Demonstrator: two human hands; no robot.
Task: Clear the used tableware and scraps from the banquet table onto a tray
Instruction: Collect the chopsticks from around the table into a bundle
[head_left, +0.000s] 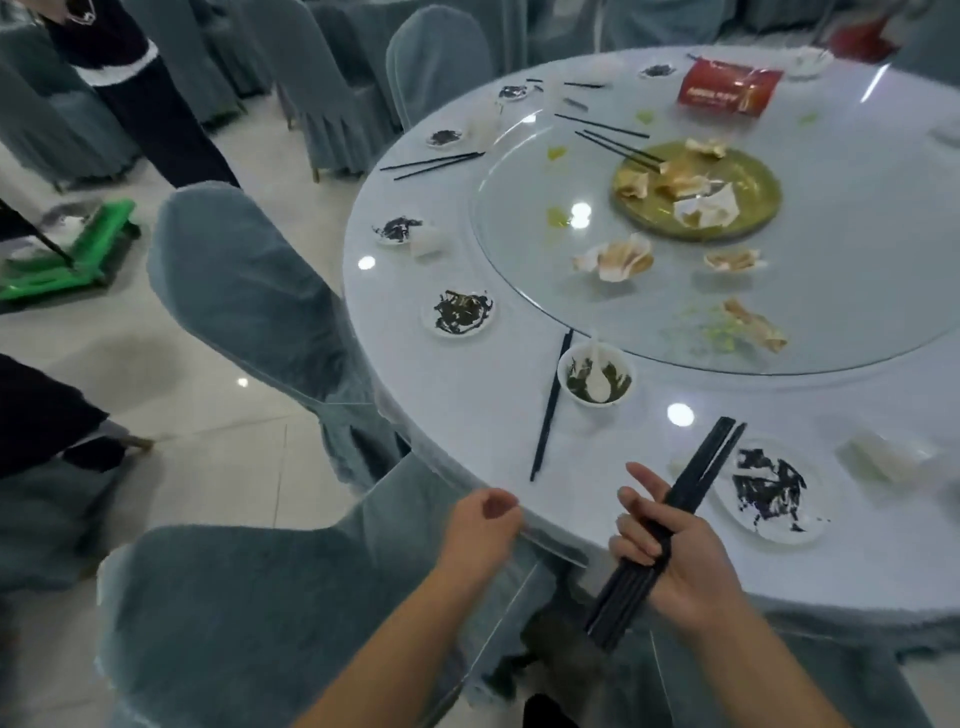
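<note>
My right hand (675, 551) grips a bundle of black chopsticks (691, 483) above the near edge of the round banquet table (467, 426). My left hand (485, 525) hovers at the table's edge with its fingers curled and nothing in it. Another black chopstick pair (550, 405) lies on the table just beyond my left hand. Beside that pair stands a white bowl (596, 375) holding a spoon and dark scraps. A soiled white plate (769, 491) sits right of my right hand. No tray can be made out.
More dirty small plates (462, 312) and chopsticks (431, 163) ring the table's far-left rim. The glass turntable (519, 218) carries a yellow-green platter (753, 182) and crumpled napkins. Covered chairs (249, 312) crowd the near side. People stand at left beside a green cart (78, 249).
</note>
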